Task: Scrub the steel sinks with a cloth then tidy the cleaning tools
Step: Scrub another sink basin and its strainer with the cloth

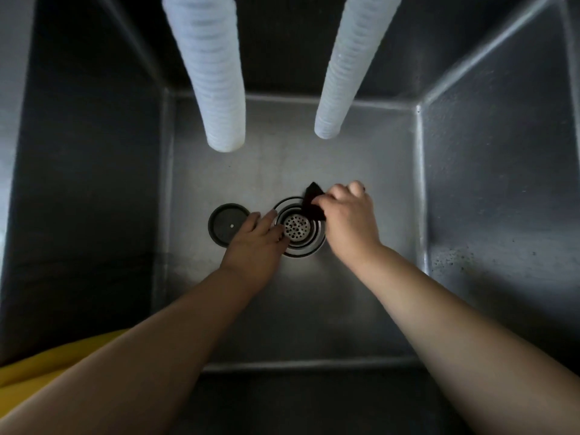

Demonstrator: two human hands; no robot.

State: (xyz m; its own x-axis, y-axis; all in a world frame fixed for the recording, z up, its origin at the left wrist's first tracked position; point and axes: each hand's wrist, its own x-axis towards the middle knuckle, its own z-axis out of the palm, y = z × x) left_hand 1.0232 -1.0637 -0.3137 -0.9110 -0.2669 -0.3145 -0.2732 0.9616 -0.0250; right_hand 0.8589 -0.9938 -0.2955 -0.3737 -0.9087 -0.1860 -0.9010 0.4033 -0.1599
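Note:
I look straight down into a deep steel sink. A round drain with a perforated strainer sits in the middle of the floor. My right hand presses a dark cloth against the drain's upper right rim, fingers closed on it. My left hand rests flat on the sink floor at the drain's left edge, fingers apart, holding nothing. A dark round drain plug lies flat just left of my left hand.
Two white corrugated hoses hang down from above over the far half of the basin. Steel walls close in on all sides; the right wall has dark specks low down. A yellow garment shows at the lower left.

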